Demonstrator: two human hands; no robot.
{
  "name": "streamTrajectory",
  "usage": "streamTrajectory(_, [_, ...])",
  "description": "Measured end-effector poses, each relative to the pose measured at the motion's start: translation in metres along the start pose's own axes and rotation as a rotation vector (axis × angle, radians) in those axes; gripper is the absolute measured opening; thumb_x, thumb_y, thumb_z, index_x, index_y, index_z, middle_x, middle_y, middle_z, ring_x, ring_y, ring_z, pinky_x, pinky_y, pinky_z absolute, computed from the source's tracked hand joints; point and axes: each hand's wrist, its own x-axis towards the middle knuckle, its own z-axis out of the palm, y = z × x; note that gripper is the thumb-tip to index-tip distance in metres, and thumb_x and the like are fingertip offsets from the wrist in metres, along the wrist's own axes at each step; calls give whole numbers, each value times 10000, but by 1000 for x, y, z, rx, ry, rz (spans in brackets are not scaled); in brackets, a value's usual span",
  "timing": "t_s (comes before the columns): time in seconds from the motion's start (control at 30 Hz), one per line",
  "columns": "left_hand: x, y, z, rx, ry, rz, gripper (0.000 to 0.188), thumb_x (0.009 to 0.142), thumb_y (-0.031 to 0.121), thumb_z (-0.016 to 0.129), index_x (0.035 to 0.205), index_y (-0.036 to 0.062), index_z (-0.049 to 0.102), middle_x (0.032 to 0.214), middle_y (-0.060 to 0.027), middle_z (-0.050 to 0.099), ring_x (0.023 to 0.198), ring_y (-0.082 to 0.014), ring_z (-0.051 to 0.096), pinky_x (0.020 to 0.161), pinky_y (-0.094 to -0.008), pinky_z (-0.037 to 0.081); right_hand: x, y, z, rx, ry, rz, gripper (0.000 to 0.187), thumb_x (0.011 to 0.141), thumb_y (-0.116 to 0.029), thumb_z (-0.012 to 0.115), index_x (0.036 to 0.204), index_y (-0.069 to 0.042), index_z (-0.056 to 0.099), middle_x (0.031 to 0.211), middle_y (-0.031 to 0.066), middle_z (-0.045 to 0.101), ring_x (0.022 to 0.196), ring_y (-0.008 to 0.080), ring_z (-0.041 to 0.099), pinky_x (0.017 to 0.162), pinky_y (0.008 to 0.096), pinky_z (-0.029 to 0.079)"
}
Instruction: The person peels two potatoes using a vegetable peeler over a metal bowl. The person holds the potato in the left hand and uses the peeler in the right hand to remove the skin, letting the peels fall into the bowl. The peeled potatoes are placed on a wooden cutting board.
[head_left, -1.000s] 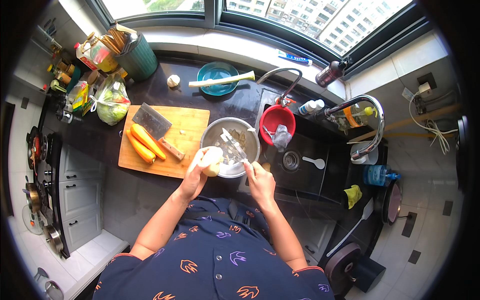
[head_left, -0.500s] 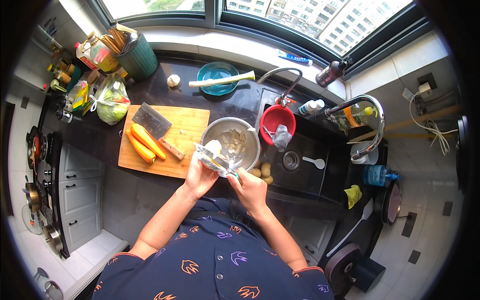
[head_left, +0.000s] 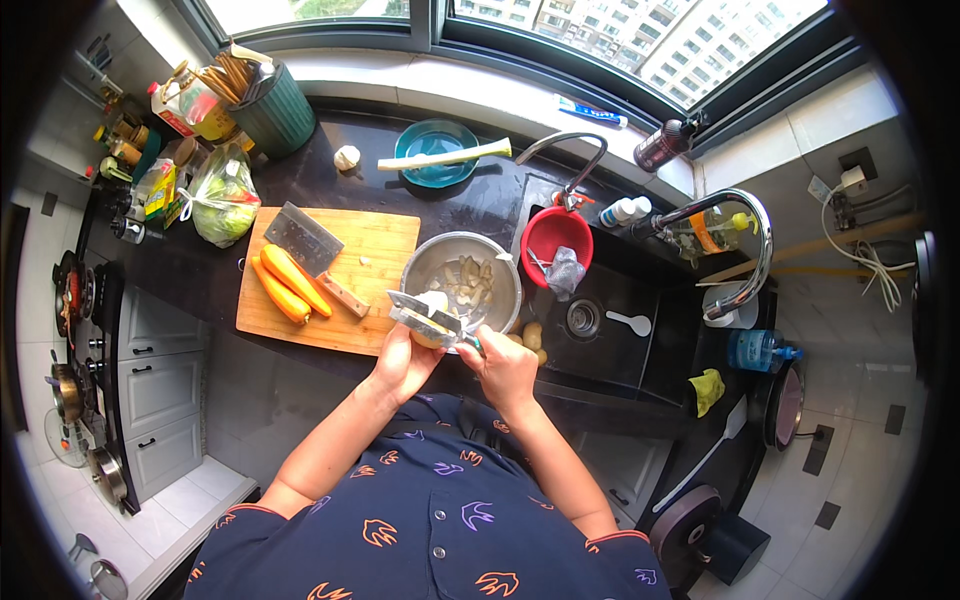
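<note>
Resting in the curled fingers of the left hand [head_left: 402,362], a pale peeled potato [head_left: 430,322] sits at the near rim of the steel bowl [head_left: 430,262], just over the counter edge. The right hand [head_left: 507,368] is closed around the handle of a knife [head_left: 428,314], whose blade lies across the potato, pointing left. Cut pale pieces lie inside the steel bowl. Just right of the bowl, a few whole small potatoes [head_left: 532,338] sit at the edge of the dark sink [head_left: 640,300], and a red colander [head_left: 556,236] with a crumpled clear bag stands further right, under the tap. Left of the bowl lies a wooden cutting board [head_left: 375,250], bearing two carrots [head_left: 288,284] and a cleaver [head_left: 305,242]. Beyond the bowl, toward the window, a teal plate [head_left: 432,152] carries a leek stalk [head_left: 445,156]. Far left of the bowl, past the board, a bag of greens [head_left: 222,195] rests on the dark counter.
</note>
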Motion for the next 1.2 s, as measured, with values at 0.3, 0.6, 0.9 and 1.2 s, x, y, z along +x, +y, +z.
streamTrajectory(0.3, [3,15,-7,-95,-87,-74,464,1047,457,385,1291,85,518,1054,-106,631,875,-192,614,746,-291,516,-9,15,-9,170,-85,352,425,922,-456,642,744,-85,534,588,135,562,575,348,608,496,435,425])
streamTrajectory(0.6, [2,8,5,-8,-57,-157,564,1002,593,401,1308,136,524,1124,-21,639,884,-142,624,659,-262,510,-4,-12,-10,132,-104,76,372,871,-436,698,797,-91,582,661,121,599,604,316,624,508,401,445])
streamTrajectory(0.9, [-1,7,-6,-99,-156,-228,559,1018,580,347,1218,88,523,936,-84,619,801,-169,585,669,-298,486,-5,5,-3,106,-88,129,432,900,-478,652,777,-81,533,648,141,573,610,350,599,510,419,426])
streamTrajectory(1.2, [-3,11,5,-48,-97,-196,498,1031,534,353,1250,124,530,1072,-39,623,885,-155,608,669,-286,508,-4,8,-7,110,-99,64,393,881,-458,681,777,-96,565,650,117,599,594,315,618,498,402,436])
